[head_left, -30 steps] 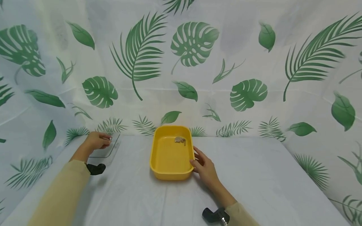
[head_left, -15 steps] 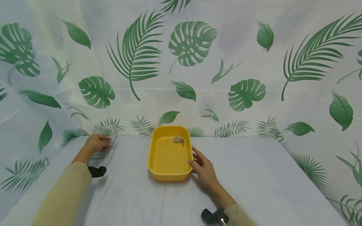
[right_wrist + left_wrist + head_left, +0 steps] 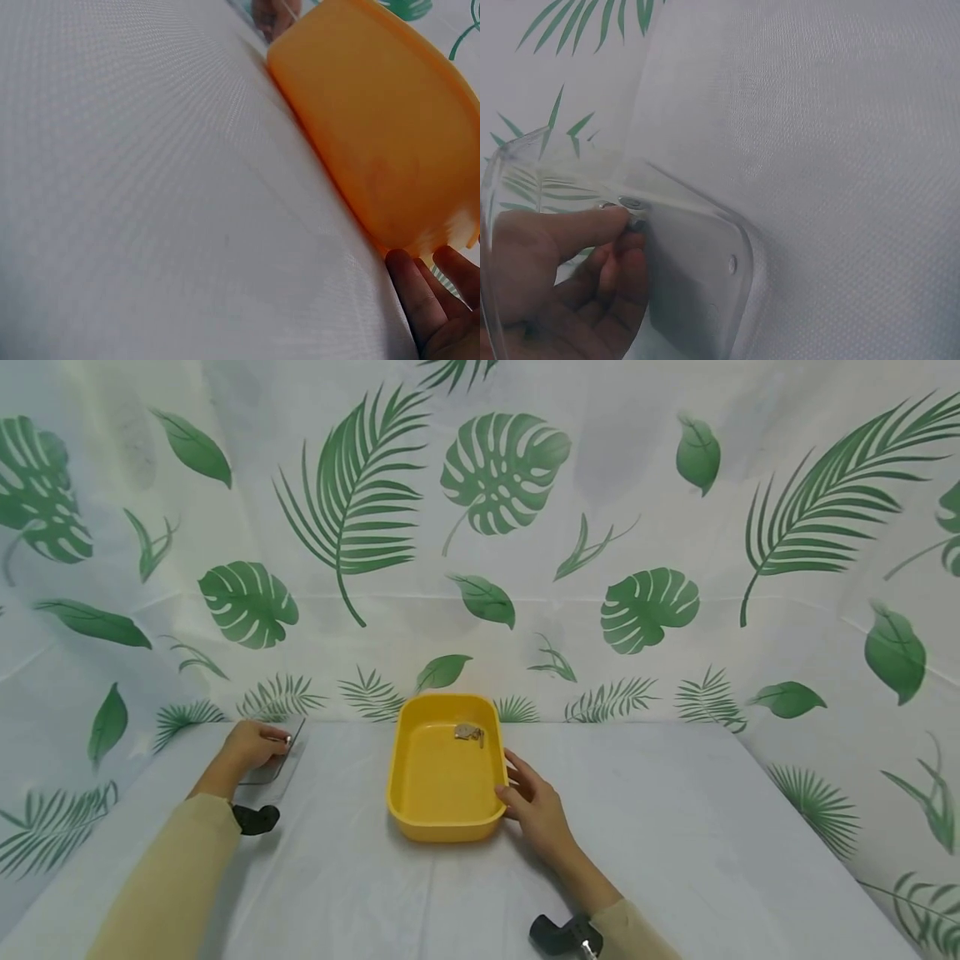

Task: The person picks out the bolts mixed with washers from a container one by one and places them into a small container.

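At the left of the head view my left hand (image 3: 251, 750) reaches into a clear plastic container (image 3: 262, 777). Its thumb and index finger pinch a small shiny silver piece (image 3: 635, 223), whose kind I cannot tell. The container's raised wall passes in front of that hand in the left wrist view. A yellow tray (image 3: 447, 831) stands mid-table, with small metal pieces (image 3: 468, 732) lying near its far right corner, one of them thin and key-like. My right hand (image 3: 542, 814) rests against the tray's right side, thumb at the rim and fingertips on the outer wall (image 3: 375, 150).
A white cloth (image 3: 675, 843) covers the table. Behind it hangs a white curtain (image 3: 525, 635) printed with green leaves. Black wrist mounts (image 3: 255, 820) are strapped to both arms. A small silvery oval (image 3: 732, 264) shows near the container's corner.
My left hand has sunk slightly lower in the clear container, still pinching the silver piece. The right hand stays at the tray. The head view has turned a little to the right.
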Motion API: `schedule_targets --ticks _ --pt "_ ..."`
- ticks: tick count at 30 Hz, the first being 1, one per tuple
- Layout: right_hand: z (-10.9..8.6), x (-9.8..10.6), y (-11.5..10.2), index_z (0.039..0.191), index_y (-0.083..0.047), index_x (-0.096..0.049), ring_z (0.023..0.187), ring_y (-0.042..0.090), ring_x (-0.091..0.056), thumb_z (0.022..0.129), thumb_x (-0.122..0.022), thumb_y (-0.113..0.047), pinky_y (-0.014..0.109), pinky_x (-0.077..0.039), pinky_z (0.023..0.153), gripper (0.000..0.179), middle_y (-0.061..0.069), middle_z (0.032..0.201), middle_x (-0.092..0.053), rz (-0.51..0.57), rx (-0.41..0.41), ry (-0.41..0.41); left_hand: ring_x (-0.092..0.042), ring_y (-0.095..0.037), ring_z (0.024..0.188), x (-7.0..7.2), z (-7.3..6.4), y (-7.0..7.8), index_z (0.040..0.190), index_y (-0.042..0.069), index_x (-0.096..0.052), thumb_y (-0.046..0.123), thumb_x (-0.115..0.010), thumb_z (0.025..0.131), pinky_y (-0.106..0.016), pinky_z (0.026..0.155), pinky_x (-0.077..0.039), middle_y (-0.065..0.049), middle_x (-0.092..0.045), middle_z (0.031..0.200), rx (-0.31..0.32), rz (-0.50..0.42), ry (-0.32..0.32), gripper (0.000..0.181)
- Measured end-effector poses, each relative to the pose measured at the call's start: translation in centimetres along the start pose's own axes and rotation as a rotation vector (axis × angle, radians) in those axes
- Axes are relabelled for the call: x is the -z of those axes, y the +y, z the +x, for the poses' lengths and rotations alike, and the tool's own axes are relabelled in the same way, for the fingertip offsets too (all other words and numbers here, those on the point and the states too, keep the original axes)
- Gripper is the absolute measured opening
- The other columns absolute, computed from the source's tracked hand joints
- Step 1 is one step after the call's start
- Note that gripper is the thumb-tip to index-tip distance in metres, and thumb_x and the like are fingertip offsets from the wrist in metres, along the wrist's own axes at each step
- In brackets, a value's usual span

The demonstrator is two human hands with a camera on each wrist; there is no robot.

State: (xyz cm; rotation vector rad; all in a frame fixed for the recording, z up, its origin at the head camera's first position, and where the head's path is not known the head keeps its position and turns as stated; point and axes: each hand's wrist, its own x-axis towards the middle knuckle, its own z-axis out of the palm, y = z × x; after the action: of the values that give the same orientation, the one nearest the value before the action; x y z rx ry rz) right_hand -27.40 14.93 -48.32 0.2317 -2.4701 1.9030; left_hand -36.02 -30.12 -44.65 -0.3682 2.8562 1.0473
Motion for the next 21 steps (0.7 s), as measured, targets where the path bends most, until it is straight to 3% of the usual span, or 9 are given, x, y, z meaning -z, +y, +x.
schedule_targets --ticks 9,21 --pt "-0.03 0.15 -0.10 0.153 -0.029 -0.044 0.123 0.029 -0.065 0.099 -0.063 -0.026 0.031 -0.063 0.082 0.058 0.013 0.148 -0.057 0.002 0.001 0.006 -0.066 -0.012 0.075 -0.03 0.03 0.24 0.122 -0.008 -0.068 0.007 -0.066 0.094 -0.024 0.065 -0.054 -0.021 -0.075 0.108 0.045 -0.043 -0.013 0.032" --pt "-0.06 -0.14 -0.10 0.153 -0.028 -0.044 0.123 0.030 -0.065 0.098 -0.063 -0.025 0.031 -0.063 0.082 0.058 0.014 0.148 -0.057 0.005 0.003 0.006 -0.064 -0.009 0.068 0.11 -0.22 0.00 0.117 -0.008 -0.071 0.010 -0.065 0.095 -0.024 0.062 -0.052 -0.010 -0.077 0.085 0.030 -0.025 -0.010 0.028"
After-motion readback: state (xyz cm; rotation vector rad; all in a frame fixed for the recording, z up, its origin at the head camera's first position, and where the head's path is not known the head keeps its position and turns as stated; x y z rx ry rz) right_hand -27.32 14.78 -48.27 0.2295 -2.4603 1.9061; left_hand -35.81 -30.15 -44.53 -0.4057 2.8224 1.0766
